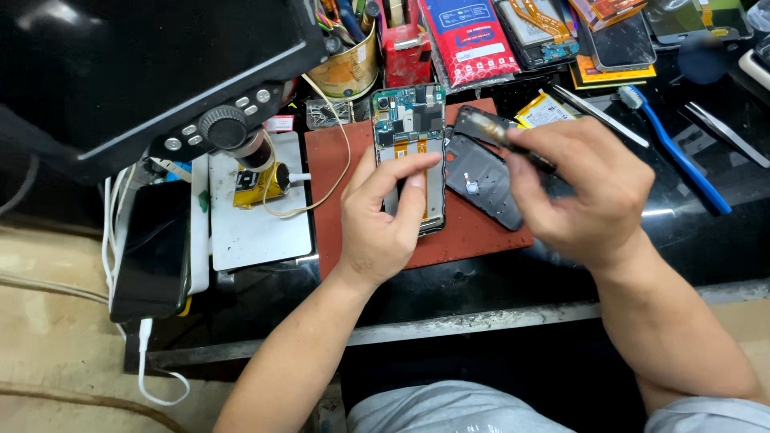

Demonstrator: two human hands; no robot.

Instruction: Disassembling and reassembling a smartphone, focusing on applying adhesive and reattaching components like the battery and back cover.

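An opened phone [411, 152], back off and circuit boards exposed, is lying on a red-brown work mat [473, 232] approx. at the centre of a dark bench. It is steadied by the left hand [383, 216]: thumb and fingers are curled loosely over its lower half, touching it, not clamped shut. A thin dark tool [505, 138] is pinched in the right hand [581, 188], fingers closed around it, tip blurred and held just above the mat, right of the phone. A black back cover [481, 180] is laid beside the phone, under the right hand. A blue toothbrush [678, 148] is seen further right, well apart.
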